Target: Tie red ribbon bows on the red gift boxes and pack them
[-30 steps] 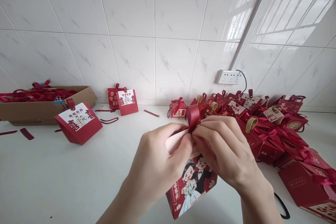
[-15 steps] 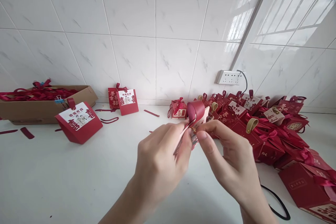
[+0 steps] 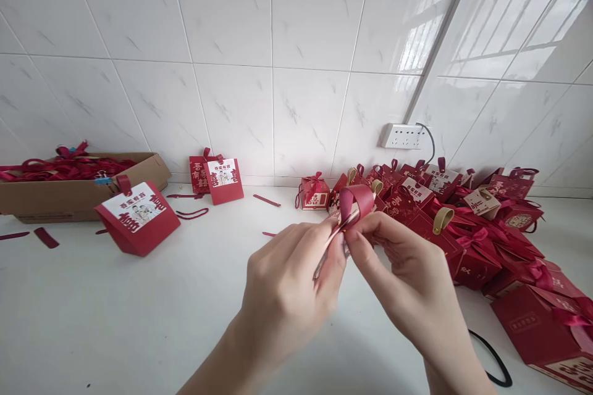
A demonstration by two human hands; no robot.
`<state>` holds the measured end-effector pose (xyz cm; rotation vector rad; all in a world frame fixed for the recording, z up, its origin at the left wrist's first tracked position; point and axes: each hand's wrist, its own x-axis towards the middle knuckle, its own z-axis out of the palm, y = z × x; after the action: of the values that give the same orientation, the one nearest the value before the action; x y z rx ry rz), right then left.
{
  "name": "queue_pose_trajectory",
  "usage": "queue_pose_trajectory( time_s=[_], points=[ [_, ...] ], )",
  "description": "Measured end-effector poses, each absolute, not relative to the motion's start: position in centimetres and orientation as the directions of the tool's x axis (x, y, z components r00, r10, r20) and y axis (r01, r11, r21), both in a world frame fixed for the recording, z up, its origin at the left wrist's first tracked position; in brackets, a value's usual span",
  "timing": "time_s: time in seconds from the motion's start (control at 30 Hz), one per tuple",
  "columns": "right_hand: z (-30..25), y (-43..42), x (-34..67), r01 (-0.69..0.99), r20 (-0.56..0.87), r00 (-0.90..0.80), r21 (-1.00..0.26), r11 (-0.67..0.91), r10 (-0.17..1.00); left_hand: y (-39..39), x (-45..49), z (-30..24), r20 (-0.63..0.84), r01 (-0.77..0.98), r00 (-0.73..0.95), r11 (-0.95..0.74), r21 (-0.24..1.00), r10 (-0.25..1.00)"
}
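In the middle of the head view, my left hand (image 3: 287,278) is closed round the top of a small gift box (image 3: 323,264), most of which the fingers hide. A red strap handle (image 3: 364,198) loops up above the box's top edge. My right hand (image 3: 407,284) pinches at the foot of this loop with thumb and forefinger. A small gold-coloured bit shows by the fingertips, too small to make out fully. To the left, a red gift box (image 3: 162,225) with a white printed tag stands on the white counter (image 3: 194,296).
Many red gift boxes (image 3: 477,259) crowd the right side. At the left stands a cardboard box (image 3: 50,200) of red straps. Loose straps (image 3: 266,200) lie on the counter. A power strip (image 3: 405,136) hangs on the tiled wall; a black cord loop (image 3: 495,355) lies at lower right.
The strap loop has turned and shifted slightly to the right. My left fingers have moved a little to the right, closer against my right fingertips. The surrounding boxes have stayed put.
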<state>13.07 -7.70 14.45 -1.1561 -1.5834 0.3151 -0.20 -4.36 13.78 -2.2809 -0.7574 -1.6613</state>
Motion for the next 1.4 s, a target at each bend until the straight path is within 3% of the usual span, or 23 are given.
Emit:
queue_pose_trajectory(
  time_s=[0.17,0.5,1.13,1.4],
  points=[
    [14.56,-7.73,12.96,0.6,0.639,0.096,-0.649,0.468,0.763,-4.35,-0.3,13.92,0.911,0.475,0.23,-0.856,0.202,0.342],
    [14.71,-7.87,13.13,0.636,0.631,0.08,-0.628,0.447,0.772,-4.55,-0.48,14.1,0.862,0.451,0.235,-0.836,0.313,0.45],
    [14.61,-7.84,13.03,0.704,0.69,0.083,-0.551,0.447,0.72,-4.4,-0.38,14.07,0.894,0.46,0.228,-0.852,0.251,0.386],
    [14.55,-7.62,12.97,0.717,0.666,0.111,-0.568,0.405,0.737,-4.4,-0.44,13.91,0.87,0.461,0.23,-0.836,0.298,0.437]
  ],
)
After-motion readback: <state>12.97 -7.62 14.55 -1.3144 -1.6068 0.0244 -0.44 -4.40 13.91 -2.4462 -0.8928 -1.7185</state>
